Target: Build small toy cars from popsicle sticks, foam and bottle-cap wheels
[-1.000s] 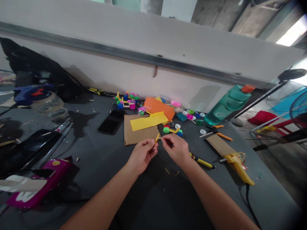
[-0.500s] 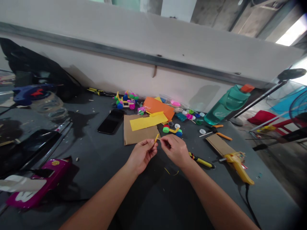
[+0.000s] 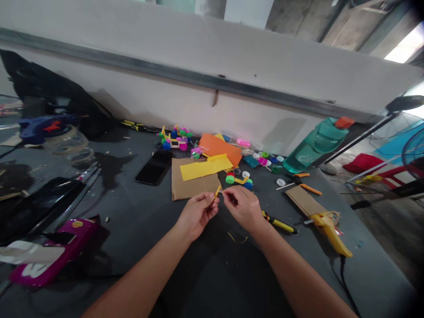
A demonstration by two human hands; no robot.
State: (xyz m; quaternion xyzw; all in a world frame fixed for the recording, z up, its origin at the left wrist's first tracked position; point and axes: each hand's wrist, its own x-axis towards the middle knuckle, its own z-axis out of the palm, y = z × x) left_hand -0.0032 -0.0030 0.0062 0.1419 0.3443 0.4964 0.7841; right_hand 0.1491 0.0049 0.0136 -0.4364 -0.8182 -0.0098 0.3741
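Between thumb and fingers, my left hand [image 3: 198, 215] pinches a small yellow strip [image 3: 217, 191], tilted upward. My right hand [image 3: 243, 205] is closed close beside it, pinching a thin pale stick [image 3: 221, 191] whose tip points at the strip; whether they touch I cannot tell. Just beyond my hands lies brown cardboard [image 3: 180, 190] with a yellow paper piece [image 3: 202, 170] on top. A small assembly of coloured bottle caps and a yellow strip [image 3: 239, 180] sits past my right hand. Thin yellow scraps [image 3: 236, 240] lie on the table below my hands.
A black phone [image 3: 154, 168] lies left of the cardboard. On the right are a yellow-handled cutter [image 3: 280, 223], a yellow glue gun [image 3: 331, 232], orange-handled scissors [image 3: 309, 189] and a teal bottle [image 3: 314, 148]. A purple power strip [image 3: 62, 247] is at left; bottle-cap models [image 3: 175, 139] stand by the wall.
Both hands keep nearly the same pose around the yellow strip and pale stick. The whole view has shifted very slightly.
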